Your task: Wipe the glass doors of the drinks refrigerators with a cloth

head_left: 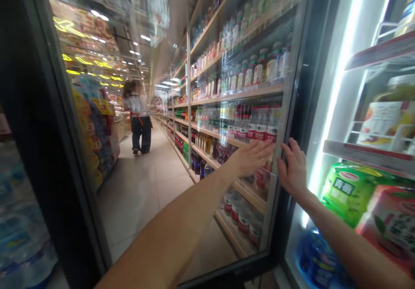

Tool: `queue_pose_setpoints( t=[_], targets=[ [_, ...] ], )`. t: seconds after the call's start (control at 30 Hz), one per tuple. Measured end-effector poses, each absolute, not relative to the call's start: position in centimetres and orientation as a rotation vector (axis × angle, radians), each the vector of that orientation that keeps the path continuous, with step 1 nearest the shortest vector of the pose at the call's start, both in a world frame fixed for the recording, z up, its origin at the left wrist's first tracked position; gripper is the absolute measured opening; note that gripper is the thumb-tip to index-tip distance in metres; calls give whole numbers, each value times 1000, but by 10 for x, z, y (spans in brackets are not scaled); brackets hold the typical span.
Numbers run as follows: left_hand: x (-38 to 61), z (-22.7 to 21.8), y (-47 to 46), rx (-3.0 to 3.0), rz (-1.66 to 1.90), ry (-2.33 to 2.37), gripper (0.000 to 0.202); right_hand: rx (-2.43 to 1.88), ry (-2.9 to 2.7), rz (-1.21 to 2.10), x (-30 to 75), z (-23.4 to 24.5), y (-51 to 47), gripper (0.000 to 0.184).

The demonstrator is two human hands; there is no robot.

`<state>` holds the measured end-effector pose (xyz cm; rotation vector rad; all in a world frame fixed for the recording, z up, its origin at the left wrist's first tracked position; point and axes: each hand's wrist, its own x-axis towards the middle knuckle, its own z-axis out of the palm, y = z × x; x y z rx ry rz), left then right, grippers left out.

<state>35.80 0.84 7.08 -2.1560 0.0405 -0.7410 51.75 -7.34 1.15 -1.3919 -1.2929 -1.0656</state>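
A glass fridge door (207,220) with a dark frame stands swung open in front of me. My left hand (254,157) reaches across it with fingers stretched out, flat against or just before the pane close to its right side. My right hand (293,168) is by the dark frame (296,86) on that same side, fingers apart and slightly bent, their tips at the frame's inner edge. I see nothing held in either hand. Whether each palm presses on the door, I cannot tell.
Inside the lit fridge on the right are a green drink pack (348,189), a red pack (389,224), blue bottles (319,258) and a juice bottle (385,116). Through the glass, bottle shelves (233,96) line an aisle (162,163), where a person (140,120) stands. Bottled water (22,237) sits left.
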Motion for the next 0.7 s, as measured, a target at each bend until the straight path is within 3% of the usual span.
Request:
queue_pose_setpoints(
  t=[0.13,0.33,0.5,0.7],
  targets=[
    [374,65,3,-2128,-950,-175,43,-1389,-1233,-1013,515,-16,-74,50],
    [378,-12,1,-2256,-441,294,30,-1495,-1259,-984,514,-65,-84,53],
    [379,10,1,-2207,-735,2,41,-1501,-1190,-978,520,-85,-92,54],
    [336,1,3,-2260,-413,223,38,-1499,-1244,-941,497,-83,-95,54]
  ],
)
